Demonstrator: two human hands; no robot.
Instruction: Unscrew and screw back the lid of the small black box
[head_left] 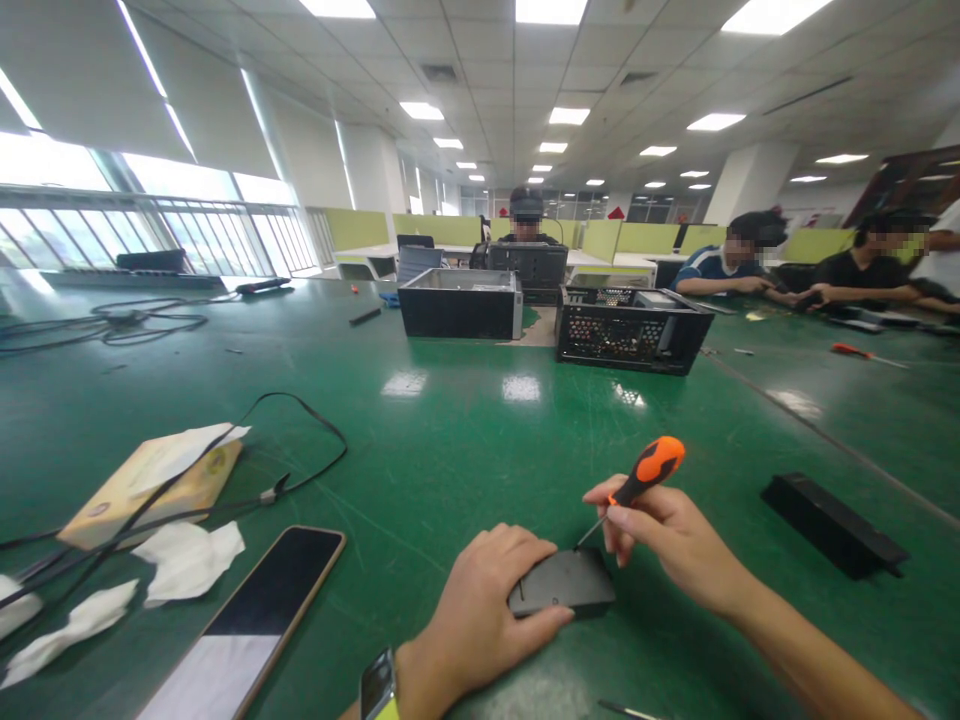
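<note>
A dark grey, flat box-like part (564,580) lies on the green table in front of me. My left hand (501,590) is closed around its left end, thumb along the near side and fingers over the far side. In my right hand (660,535) is a screwdriver (651,470) with an orange and black handle, pinched near the collar and tilted. Its thin shaft slants down to the left, and the tip meets the far edge of the grey part. Whether a screw sits under the tip is too small to tell.
A long black plastic piece (834,525) lies to the right. On the left are a phone (296,570), crumpled tissues (191,560), a tissue pack (161,475) and black cables (341,440). Two black metal cases (461,308) stand farther back. Several people sit around the table.
</note>
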